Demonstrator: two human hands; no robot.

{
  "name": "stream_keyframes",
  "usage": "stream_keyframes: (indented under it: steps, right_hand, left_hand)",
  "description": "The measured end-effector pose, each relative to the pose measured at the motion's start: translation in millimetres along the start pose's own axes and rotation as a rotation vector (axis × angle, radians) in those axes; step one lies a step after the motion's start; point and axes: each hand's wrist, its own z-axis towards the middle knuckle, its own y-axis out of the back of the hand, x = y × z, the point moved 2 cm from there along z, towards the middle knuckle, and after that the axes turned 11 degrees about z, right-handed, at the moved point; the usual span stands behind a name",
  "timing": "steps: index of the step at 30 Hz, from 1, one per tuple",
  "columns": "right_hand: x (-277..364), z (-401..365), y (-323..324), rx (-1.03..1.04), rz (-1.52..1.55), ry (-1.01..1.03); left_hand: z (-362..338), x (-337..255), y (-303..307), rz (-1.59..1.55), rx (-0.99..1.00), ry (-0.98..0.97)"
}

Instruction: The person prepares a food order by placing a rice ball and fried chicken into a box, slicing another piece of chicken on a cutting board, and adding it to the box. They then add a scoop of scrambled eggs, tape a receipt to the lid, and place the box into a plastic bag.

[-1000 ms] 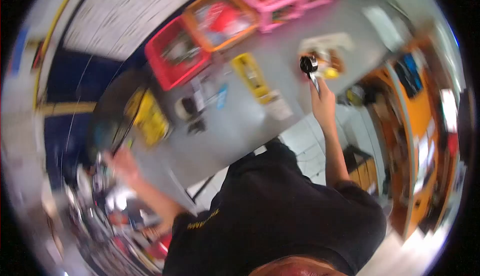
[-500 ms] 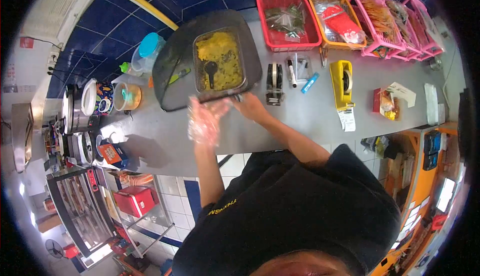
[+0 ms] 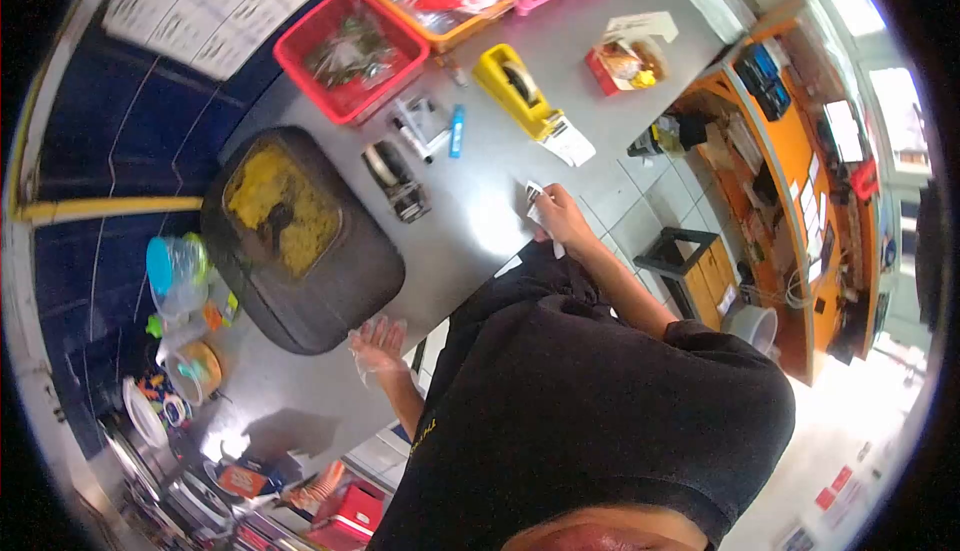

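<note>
My left hand point(image 3: 378, 346), in a clear plastic glove, is open with fingers spread beside the near edge of a dark, rounded case point(image 3: 350, 296). A clear tub of yellow food point(image 3: 305, 241) sits in the case, with a black spoon point(image 3: 278, 219) lying in the food. My right hand point(image 3: 558, 219), ungloved, is closed on a white printed label point(image 3: 534, 197) at the counter's front edge. Above it, a yellow tape dispenser point(image 3: 515, 86) has a printed white slip lying at its end. A black tape dispenser point(image 3: 397, 181) stands between the case and my right hand.
A red basket point(image 3: 375, 101) and an orange basket point(image 3: 450, 43) hold plastic packets at the back. A marker point(image 3: 412, 139) and a blue pen-like stick point(image 3: 457, 131) lie on the counter point(image 3: 450, 251). A small red box point(image 3: 605, 69) is farther right. Tubs point(image 3: 193, 371) stand at left.
The view has turned to the right. My right hand has left the case's edge and now holds a label over the front edge. My left hand has drawn back a little, staying open.
</note>
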Motion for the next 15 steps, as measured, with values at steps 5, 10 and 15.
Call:
stream_keyframes:
  steps: [5, 10, 15]
  right_hand:
    - [39, 13, 69, 0.027, 0.496, 0.056]
    - [86, 34, 155, 0.248, 0.44, 0.155]
    - [118, 56, 221, 0.368, 0.333, 0.203]
  left_hand:
    - [-30, 4, -74, 0.322, 0.097, -0.154]
    - [-153, 8, -275, 0.627, 0.63, -0.439]
    - [-250, 33, -449, 0.727, 0.926, -0.425]
